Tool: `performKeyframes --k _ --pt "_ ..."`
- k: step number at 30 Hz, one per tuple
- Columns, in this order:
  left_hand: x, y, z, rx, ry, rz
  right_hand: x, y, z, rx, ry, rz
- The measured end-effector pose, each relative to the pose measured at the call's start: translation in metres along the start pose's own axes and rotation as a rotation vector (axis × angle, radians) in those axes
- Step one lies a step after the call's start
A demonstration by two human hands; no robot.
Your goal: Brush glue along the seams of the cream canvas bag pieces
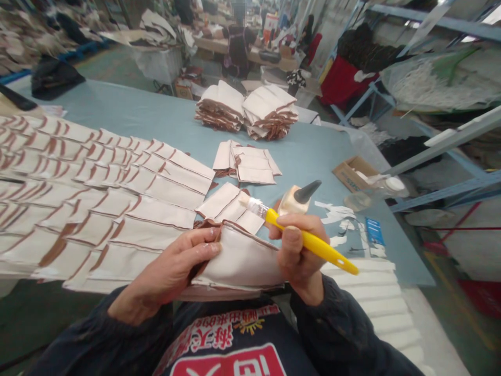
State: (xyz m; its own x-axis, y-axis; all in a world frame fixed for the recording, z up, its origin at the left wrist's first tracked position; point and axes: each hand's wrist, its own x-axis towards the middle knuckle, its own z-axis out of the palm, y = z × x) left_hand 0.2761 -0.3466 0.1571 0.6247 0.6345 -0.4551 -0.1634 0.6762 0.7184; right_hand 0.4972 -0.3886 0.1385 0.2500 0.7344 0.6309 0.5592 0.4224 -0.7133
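Note:
My left hand [183,266] pinches the upper left edge of a cream fabric piece [242,258] with brown edging, held close to my body. In my right hand [299,250] is a paintbrush [329,252] with a yellow handle, its pale bristles pointing left above another cream piece [227,203]. The right hand is also against the held piece's right side; whether its fingers grip the fabric is hidden. Just beyond that hand stands a cream bottle [293,201] with a dark, tilted nozzle.
Overlapping rows of cream pieces [156,209] cover the table's left side. Two tall stacks [221,102] stand at the back. White strips [362,277], a cardboard box [354,172] and a blue packet [374,231] lie to the right. A person [237,44] works beyond the table [164,109].

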Motion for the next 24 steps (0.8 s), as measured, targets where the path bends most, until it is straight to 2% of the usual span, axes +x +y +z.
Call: performKeyframes --k 2,5,7,12,16,21,24 --pt "0.000 0.002 0.004 -0.002 0.008 0.000 0.001 -0.002 0.005 -0.042 0.019 -0.094" --pt "0.002 0.007 0.010 0.021 0.018 -0.010 0.004 -0.006 0.018 -0.104 -0.096 -0.090" --pt "0.004 0.010 0.011 0.054 0.010 -0.013 0.008 -0.006 0.023 -0.104 -0.127 -0.071" --pt "0.001 0.011 0.000 0.278 0.010 0.077 0.024 0.006 0.009 -0.121 -0.018 0.062" --pt "-0.001 0.000 -0.007 0.508 -0.122 0.064 0.036 0.021 -0.002 -0.152 0.061 0.167" --pt "-0.001 -0.011 0.008 0.801 -0.187 0.262 0.032 0.032 0.008 -0.086 0.055 0.211" --pt "-0.003 -0.010 0.015 0.927 -0.204 0.332 0.028 0.025 0.007 -0.020 0.099 0.188"
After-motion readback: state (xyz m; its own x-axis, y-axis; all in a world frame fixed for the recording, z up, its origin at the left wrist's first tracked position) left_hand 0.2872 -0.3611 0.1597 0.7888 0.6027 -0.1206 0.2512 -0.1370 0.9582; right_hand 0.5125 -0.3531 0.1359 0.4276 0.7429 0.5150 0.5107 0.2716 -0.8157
